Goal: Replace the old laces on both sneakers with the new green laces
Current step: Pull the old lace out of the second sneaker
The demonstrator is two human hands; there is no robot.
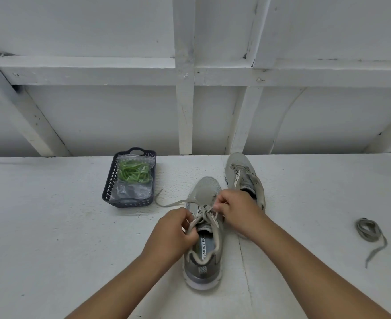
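White bench [51,226]: basket [111,180] holds (bagged, seemingly) green laces [133,172].

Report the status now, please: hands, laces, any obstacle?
Left hand and right hand both pinching old lace on near sneaker. Green laces bagged in basket. No obstacle.

The right hand [234,209] hides the far sneaker's [243,173] heel.

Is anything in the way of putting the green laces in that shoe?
Yes. The old grey lace is threaded through the near sneaker, both hands pulling at it. The green laces sit sealed in a plastic bag in the basket.
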